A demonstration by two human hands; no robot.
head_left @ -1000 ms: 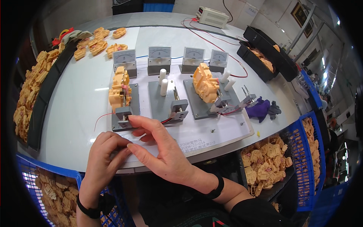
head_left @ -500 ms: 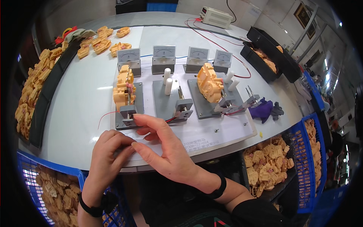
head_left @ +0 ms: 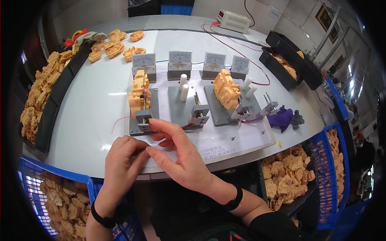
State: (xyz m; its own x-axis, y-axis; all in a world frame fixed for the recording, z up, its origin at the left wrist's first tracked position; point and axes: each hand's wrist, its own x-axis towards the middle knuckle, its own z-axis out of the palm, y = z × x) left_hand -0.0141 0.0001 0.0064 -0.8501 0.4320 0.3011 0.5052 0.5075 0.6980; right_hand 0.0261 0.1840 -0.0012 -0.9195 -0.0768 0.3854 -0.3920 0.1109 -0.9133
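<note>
My right hand (head_left: 179, 156) has its thumb and index finger spread, the index fingertip against the front bracket of the left test fixture (head_left: 155, 105). On that fixture stands a yellow-orange plastic housing (head_left: 138, 94), with a thin red wire (head_left: 120, 119) running out to its left. My left hand (head_left: 124, 158) is closed in front of the fixture, fingertips pinched close to the right thumb. What they pinch, if anything, is hidden. The middle fixture (head_left: 175, 108) bears two white posts and no housing. Another plastic housing (head_left: 226, 90) sits tilted on the right fixture (head_left: 213, 114).
Several panel meters (head_left: 179, 63) line the back of the fixtures. A power supply (head_left: 233, 21) stands at the rear right. Housings fill the black tray (head_left: 50, 108) at left and the bins below the table, including a blue crate (head_left: 60, 174). A purple cloth (head_left: 280, 119) lies at right.
The whole view has shifted slightly, so the fixtures appear further right. Both hands keep nearly the same pose, the right index finger still at the left fixture's bracket.
</note>
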